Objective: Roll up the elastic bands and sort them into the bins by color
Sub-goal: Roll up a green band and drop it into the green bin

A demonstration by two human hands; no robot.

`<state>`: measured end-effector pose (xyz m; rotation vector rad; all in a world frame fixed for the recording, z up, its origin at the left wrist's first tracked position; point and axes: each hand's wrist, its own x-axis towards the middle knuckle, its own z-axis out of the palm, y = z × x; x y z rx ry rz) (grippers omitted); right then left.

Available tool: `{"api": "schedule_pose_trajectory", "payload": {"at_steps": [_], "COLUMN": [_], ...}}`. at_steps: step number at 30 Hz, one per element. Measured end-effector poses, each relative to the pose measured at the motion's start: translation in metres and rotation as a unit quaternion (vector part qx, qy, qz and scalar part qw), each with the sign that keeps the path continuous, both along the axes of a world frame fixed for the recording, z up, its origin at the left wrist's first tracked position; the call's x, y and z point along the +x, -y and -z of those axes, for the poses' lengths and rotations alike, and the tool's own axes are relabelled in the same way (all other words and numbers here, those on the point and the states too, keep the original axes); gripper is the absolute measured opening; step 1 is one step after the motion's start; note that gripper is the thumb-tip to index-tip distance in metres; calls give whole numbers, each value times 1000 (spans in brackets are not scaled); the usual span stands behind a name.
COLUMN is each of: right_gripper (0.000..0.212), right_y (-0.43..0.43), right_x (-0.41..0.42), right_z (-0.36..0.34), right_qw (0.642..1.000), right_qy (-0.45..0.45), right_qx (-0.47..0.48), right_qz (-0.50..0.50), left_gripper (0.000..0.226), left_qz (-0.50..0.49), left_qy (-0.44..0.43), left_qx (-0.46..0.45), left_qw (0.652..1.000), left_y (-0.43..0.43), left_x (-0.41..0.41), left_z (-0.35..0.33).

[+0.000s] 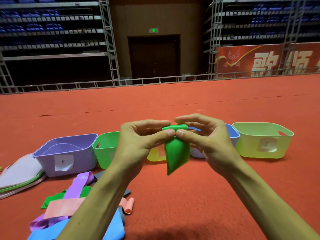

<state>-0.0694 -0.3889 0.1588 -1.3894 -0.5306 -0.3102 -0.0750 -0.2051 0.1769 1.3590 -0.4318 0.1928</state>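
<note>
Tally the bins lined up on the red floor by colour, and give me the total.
Purple bin: 1
Green bin: 1
Yellow bin: 1
Blue bin: 1
Pale yellow-green bin: 1
Total: 5 bins

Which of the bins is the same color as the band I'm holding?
The bright green bin, second from left beside the purple bin; the green band matches it.

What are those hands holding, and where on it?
The left hand and right hand pinch the green elastic band by its rolled top edge; the rest hangs free.
</note>
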Motion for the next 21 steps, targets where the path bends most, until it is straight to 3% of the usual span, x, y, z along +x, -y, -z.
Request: {"api": "schedule_pose_trajectory", "payload": {"at_steps": [9,14,17,21], "right_gripper": [13,21,35,33], "right_y": [-5,-5,-5,-8], "right_x": [-1,-2,-1,0], "right_z": [0,1,2,5], "right_qw": [997,999,999,999], "right_qy": [-67,-43,-41,-34], "right_qx": [-19,-4,1,10], "right_qz": [-17,-25,-15,-15], "left_gripper": [26,51,37,25], "left_qz": [-21,2,10,-5], "left_qy": [26,-16,-31,-28], "left_qx": [17,27,35,-3], "left_qw": [999,1000,999,1000], "left_y": [-3,-8,-4,0], "left_x": [0,0,-3,-4], "left_z": [11,9,8,11]}}
